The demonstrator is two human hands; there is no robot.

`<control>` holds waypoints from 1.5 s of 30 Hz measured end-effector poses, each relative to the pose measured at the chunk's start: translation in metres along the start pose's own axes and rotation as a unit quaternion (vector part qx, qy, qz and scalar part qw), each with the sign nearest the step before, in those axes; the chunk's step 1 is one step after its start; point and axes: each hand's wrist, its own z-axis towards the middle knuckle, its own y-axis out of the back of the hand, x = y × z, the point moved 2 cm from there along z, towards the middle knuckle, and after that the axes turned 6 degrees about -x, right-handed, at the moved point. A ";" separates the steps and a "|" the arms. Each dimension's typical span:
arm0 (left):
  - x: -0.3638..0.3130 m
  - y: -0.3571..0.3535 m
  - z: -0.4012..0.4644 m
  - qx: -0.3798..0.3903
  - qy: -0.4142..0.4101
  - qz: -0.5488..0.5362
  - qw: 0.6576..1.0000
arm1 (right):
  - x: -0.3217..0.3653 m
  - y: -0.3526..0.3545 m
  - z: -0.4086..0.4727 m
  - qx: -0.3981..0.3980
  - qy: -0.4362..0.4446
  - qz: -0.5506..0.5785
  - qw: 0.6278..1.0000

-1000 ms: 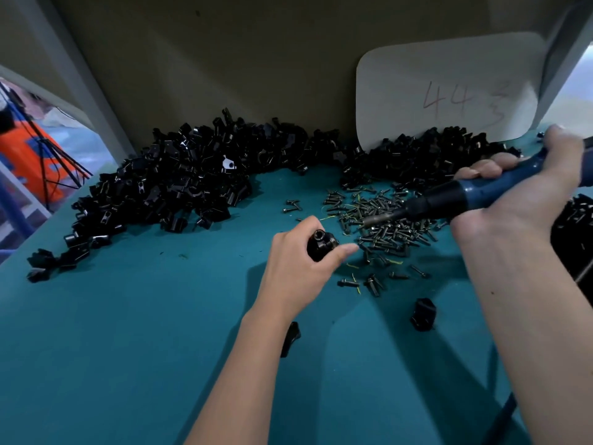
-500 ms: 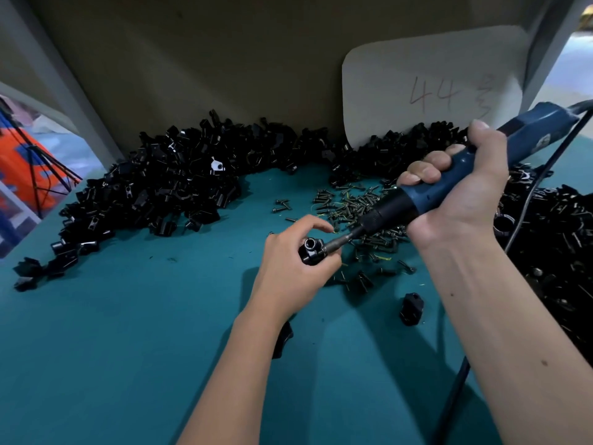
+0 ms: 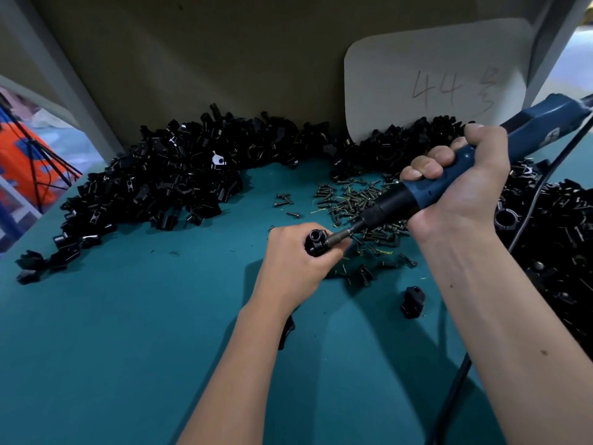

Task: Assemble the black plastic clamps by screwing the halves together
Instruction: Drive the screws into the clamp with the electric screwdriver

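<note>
We curl the fingers [image 3: 290, 242] of our left hand [image 3: 288, 268] around the black clamp [image 3: 316, 242], thumb and forefinger pinching its two halves together just above the teal tabletop [image 3: 128, 348], near the middle and a little toward the back edge. Our right hand [image 3: 459, 194] wraps all its fingers tightly round the blue electric screwdriver [image 3: 426, 191], whose bit [image 3: 340, 235] meets the right side of the clamp.

We judge this to be the driving step. To do it well we should keep the bit in line with the screw, hold the halves squeezed flush so they cannot twist apart, and push steadily along the tool rather than sideways. Whether the screw is already seated we cannot tell; the bit hides it.

The clamp's round bore opens upward and toward the back edge, and the screw axis runs roughly left to right, following the driver, which slopes up toward the right back corner.

Just behind the clamp lies the loose pile of screws [image 3: 359, 200]. Heaps of clamp halves [image 3: 167, 178] line the back edge and the right edge. One finished-looking clamp piece [image 3: 413, 301] sits apart, nearer the front, between our forearms.
</note>
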 end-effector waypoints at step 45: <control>-0.011 -0.004 -0.005 -0.021 0.081 0.138 0.987 | -0.002 -0.002 -0.008 0.056 0.036 -0.020 0.998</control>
